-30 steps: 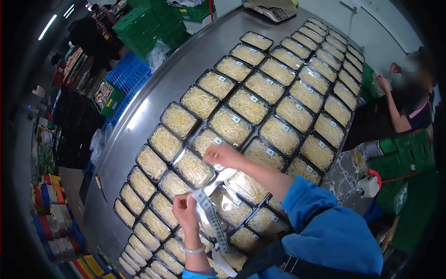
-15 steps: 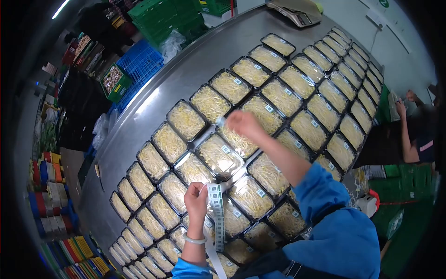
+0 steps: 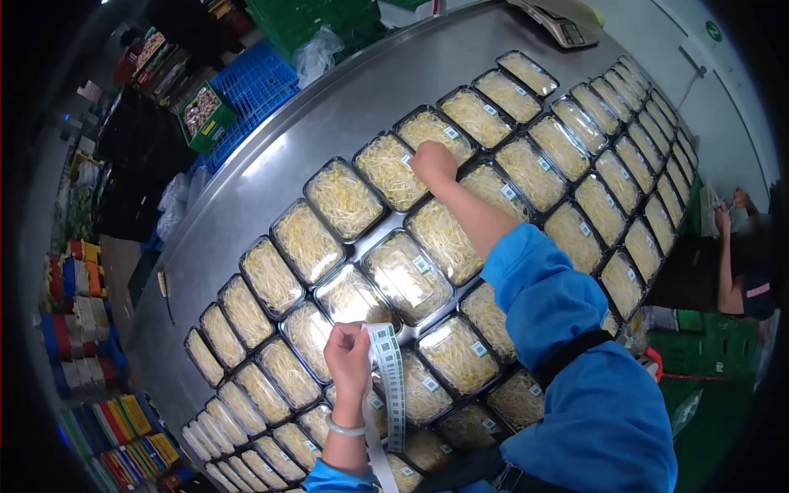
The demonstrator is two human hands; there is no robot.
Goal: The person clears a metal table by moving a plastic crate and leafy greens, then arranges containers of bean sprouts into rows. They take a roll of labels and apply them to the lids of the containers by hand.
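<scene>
Several black trays of bean sprouts (image 3: 407,278), film-sealed, cover a long steel table (image 3: 271,156) in rows. My left hand (image 3: 348,355) pinches the top of a long strip of small price labels (image 3: 391,378) that hangs down past my wrist. My right hand (image 3: 432,160), arm stretched out in a blue sleeve, presses its fingers on the corner of a tray of sprouts (image 3: 390,170) further up the table. Many trays carry a small white label at one corner.
A scale (image 3: 563,23) stands at the table's far end. Blue (image 3: 251,86) and green (image 3: 300,20) crates stand on the floor to the left. Another person (image 3: 740,263) works at the right edge beside green crates.
My right hand has reached further up the table, from a near tray to one several rows away. My left hand keeps hold of the label strip.
</scene>
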